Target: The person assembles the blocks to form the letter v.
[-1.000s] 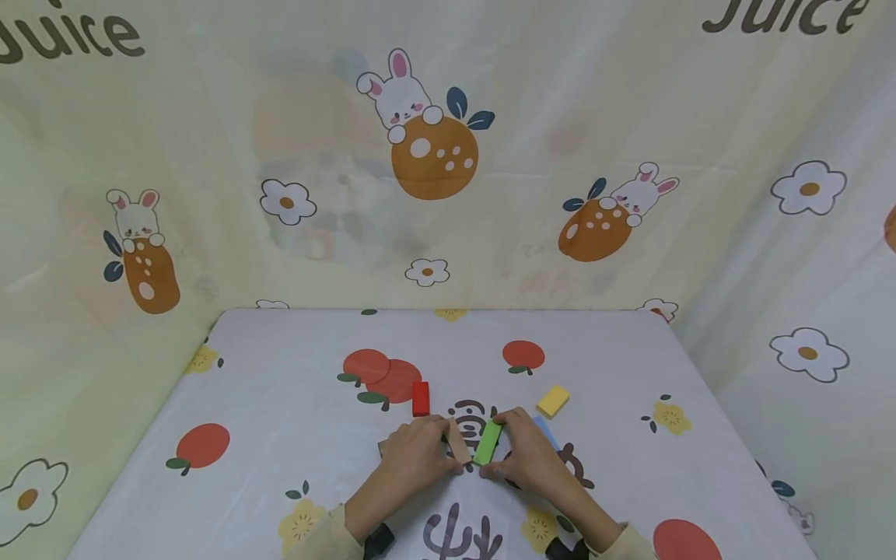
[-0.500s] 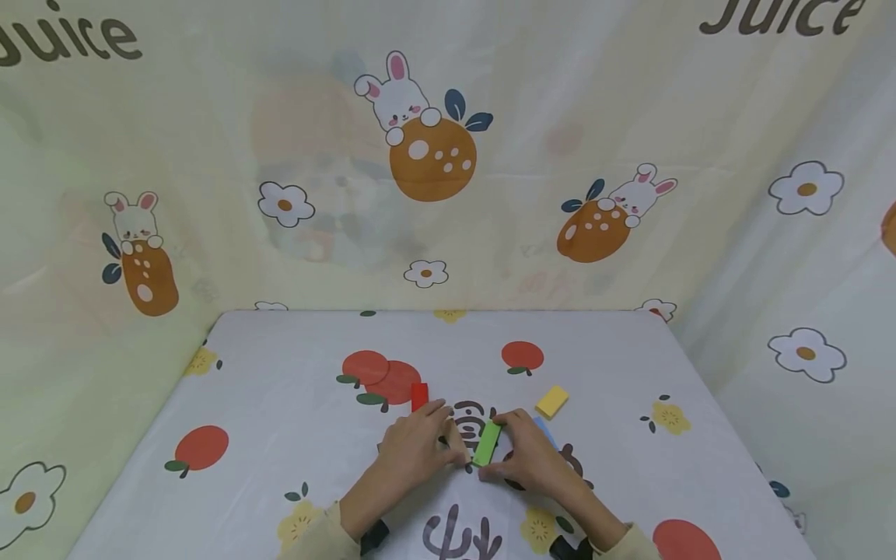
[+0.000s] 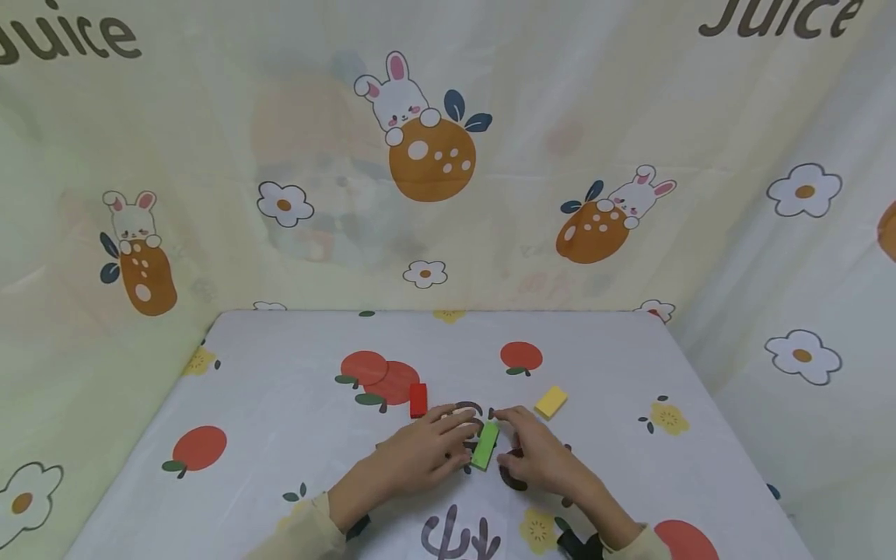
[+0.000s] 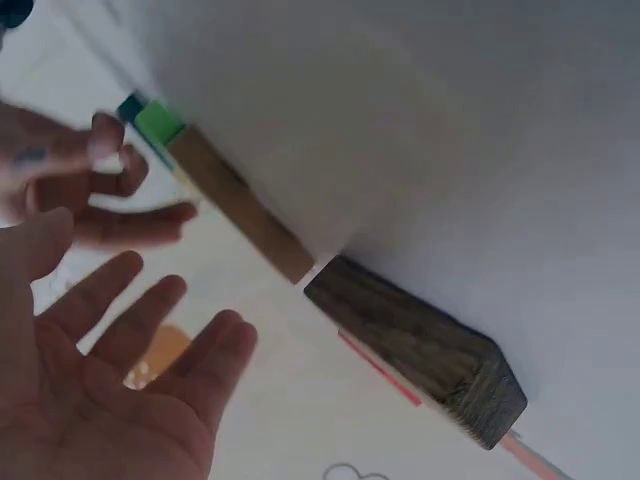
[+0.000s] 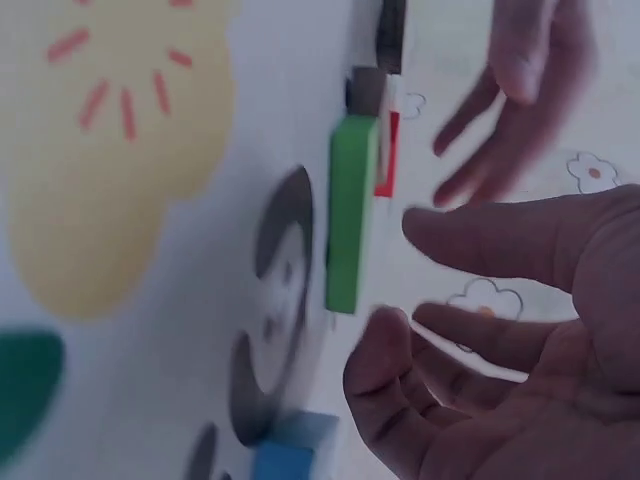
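Note:
A green block (image 3: pixel 484 446) lies on the table between my two hands. My right hand (image 3: pixel 539 459) is just to its right, thumb and fingers apart, with a gap to the block in the right wrist view. My left hand (image 3: pixel 428 455) hovers over the left side, its fingers spread and holding nothing. In the head view it hides the wooden blocks. The left wrist view shows a light brown block (image 4: pixel 240 205) end to end with the green one, and a dark brown block (image 4: pixel 420 350) at its other end.
Beyond my left hand lies a red block (image 3: pixel 418 400). A yellow block (image 3: pixel 551 402) is past my right hand, and a blue block (image 5: pixel 290 445) shows low in the right wrist view. Printed curtains (image 3: pixel 336 257) stand behind the patterned tablecloth (image 3: pixel 280 389).
My left hand has let go of the light brown block, and its fingers have spread above it. My right hand has released the green block and drawn slightly right.

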Motion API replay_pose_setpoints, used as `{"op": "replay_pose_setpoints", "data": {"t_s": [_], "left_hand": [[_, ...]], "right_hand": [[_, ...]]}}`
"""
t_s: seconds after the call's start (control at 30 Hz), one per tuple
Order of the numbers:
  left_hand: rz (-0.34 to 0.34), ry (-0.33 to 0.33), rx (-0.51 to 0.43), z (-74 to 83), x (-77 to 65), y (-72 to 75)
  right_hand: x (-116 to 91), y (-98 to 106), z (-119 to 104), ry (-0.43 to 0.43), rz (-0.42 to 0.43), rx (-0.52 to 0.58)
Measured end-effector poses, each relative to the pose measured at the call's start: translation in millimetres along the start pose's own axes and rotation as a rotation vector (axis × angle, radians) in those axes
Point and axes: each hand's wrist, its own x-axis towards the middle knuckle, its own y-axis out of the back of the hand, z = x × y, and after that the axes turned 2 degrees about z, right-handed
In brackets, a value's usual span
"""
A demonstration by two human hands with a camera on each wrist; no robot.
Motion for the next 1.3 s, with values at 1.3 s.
{"op": "replay_pose_setpoints", "data": {"t_s": [1.3], "left_hand": [[-0.22,-0.14,0.152,7.4,-8.0,-13.4]], "right_hand": [[-2.7,6.4,14.6,-0.092,0.152,-0.009]]}}
